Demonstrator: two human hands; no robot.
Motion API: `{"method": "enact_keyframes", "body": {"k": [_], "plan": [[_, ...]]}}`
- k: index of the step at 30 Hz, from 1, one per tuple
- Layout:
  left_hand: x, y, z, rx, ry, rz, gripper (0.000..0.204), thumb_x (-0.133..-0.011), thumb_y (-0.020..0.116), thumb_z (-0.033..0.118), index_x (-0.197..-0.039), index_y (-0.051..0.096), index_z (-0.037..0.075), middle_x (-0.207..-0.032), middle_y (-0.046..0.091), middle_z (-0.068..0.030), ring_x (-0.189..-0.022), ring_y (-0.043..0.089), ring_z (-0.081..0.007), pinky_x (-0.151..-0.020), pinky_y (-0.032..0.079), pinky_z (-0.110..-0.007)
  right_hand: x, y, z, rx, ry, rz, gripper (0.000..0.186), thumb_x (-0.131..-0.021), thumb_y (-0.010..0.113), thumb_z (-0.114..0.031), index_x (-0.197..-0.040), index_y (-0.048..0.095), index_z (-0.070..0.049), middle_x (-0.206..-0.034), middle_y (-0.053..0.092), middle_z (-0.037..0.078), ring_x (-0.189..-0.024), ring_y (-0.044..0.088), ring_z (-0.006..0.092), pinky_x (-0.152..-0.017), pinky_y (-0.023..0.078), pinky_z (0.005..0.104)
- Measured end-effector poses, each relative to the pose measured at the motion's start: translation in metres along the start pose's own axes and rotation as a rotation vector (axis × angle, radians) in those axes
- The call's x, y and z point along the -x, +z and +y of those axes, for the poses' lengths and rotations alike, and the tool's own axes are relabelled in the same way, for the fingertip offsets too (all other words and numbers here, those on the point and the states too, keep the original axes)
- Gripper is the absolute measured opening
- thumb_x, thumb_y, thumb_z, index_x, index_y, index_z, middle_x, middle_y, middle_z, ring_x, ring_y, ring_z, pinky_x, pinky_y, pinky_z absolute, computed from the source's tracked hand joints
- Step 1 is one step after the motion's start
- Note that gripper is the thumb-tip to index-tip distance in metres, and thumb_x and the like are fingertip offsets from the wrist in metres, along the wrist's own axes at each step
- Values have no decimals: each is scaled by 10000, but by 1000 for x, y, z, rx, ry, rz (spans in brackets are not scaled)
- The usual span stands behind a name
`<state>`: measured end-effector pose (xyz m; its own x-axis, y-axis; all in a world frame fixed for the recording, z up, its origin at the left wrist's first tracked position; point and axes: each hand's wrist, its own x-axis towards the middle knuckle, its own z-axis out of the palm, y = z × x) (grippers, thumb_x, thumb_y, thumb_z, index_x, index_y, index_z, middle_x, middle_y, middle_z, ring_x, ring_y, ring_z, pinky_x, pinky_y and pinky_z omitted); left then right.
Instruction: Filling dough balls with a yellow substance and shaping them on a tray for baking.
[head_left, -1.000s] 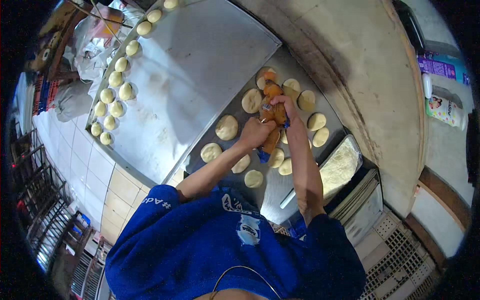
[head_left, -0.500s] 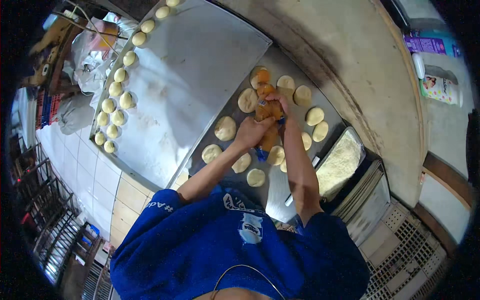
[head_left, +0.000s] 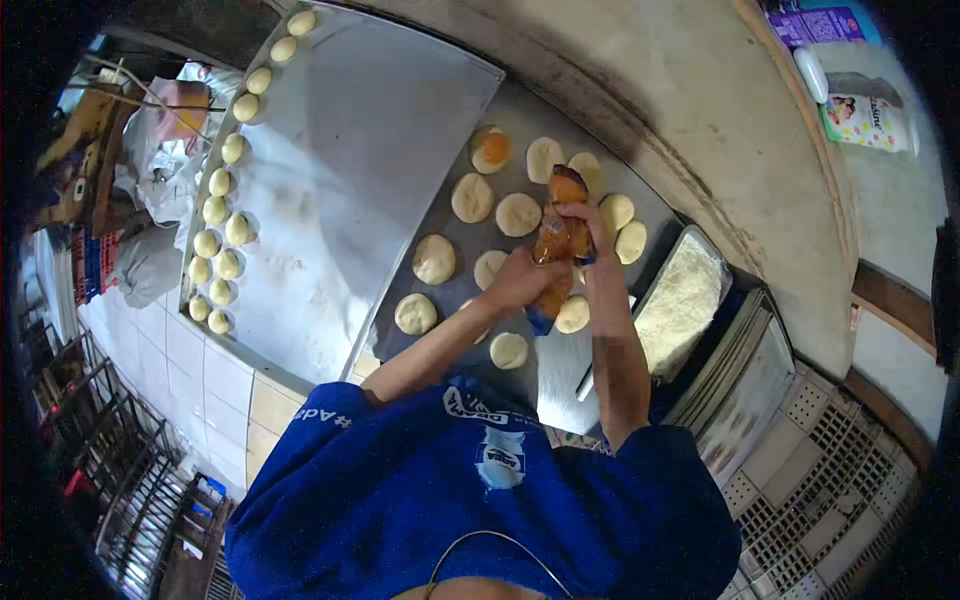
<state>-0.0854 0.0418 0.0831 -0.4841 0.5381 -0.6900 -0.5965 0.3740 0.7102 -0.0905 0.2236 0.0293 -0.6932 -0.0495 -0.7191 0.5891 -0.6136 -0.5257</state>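
Well right of pale tray's rim (head_left: 420, 232), both hands (head_left: 520, 278) (head_left: 588, 225) around bag (head_left: 552, 246)

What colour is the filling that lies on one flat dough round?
The filling is orange; the head view shows it best.

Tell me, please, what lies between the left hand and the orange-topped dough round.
One plain dough round lies between the left hand and the orange-topped round; the head view shows it.

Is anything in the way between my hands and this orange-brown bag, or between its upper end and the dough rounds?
Nothing visible: your left hand and right hand both grip the orange-brown bag directly, and no other object shows between its upper end and the nearby dough rounds.
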Motion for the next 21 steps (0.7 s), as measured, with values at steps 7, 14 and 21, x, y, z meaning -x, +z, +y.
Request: {"method": "enact_keyframes", "body": {"k": [7, 14, 21], "plan": [[-36, 14, -9, 372, 13, 68, 344, -870, 682, 269, -1060, 652, -17, -832, 692, -78, -681, 636, -168, -594, 497, -288, -38, -17, -14, 64, 16, -101, 249, -782, 645, -141, -998, 667, -19, -893, 688, 71, -758, 633, 174, -732, 499, 259], [-34, 7, -3, 562, -2, 40, 347, -875, 683, 281, -1055, 659, -14, -845, 694, -87, -715, 641, -154, -626, 506, -264, -36, -7, -12, 73, 89, 19, 213, -770, 644, -118, -965, 668, -34, -891, 684, 51, -756, 615, 154, -722, 478, 250], [-2, 6, 13, 140, -68, 65, 402, -868, 682, 359, -1012, 680, -17, -852, 697, -111, -724, 640, -188, -645, 505, -309, 9, 31, -18, -36, 23, 125, 209, -772, 654, -124, -963, 675, -40, -879, 690, 46, -717, 613, 150, -688, 482, 254]]}}
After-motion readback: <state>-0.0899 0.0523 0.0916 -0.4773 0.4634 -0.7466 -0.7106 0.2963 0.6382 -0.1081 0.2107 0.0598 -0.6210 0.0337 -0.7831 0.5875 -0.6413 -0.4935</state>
